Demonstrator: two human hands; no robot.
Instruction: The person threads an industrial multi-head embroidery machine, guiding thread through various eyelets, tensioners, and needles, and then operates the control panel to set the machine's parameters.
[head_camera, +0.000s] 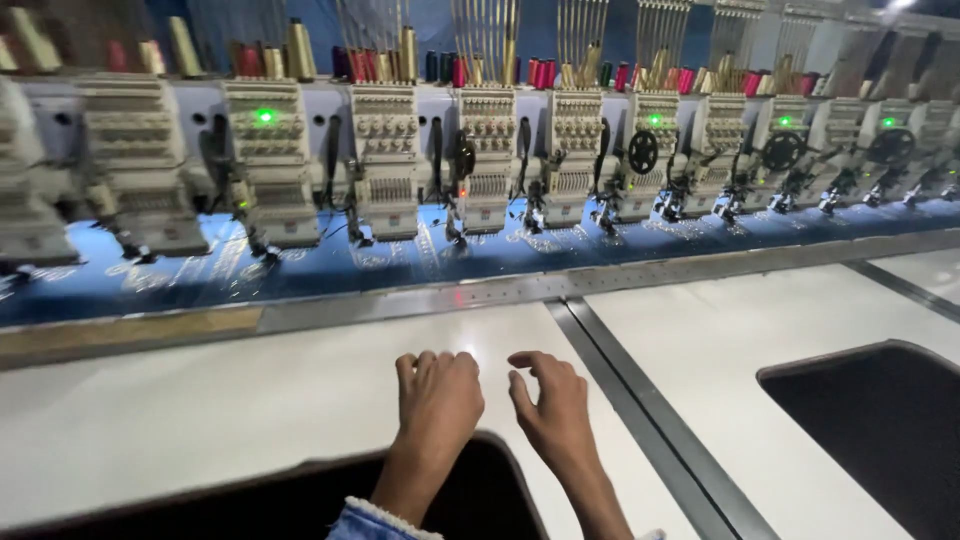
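Observation:
My left hand (438, 398) rests on the white machine table (200, 410) with its fingers curled under, holding nothing. Close beside it, my right hand (553, 405) hovers or rests on the same surface, fingers bent and slightly apart, also holding nothing. Both wrists cross the rim of a dark cut-out (300, 500) at the near edge. Beyond the hands, blue fabric (330, 265) with pale stitched patterns lies stretched under a long row of embroidery heads (485, 160).
Thread cones (300, 50) in gold, red and other colours stand along the top of the machine. Green lamps (264, 116) glow on some heads. A metal rail (640, 275) edges the fabric. A dark seam (640, 400) splits the table; another dark cut-out (880, 420) is at right.

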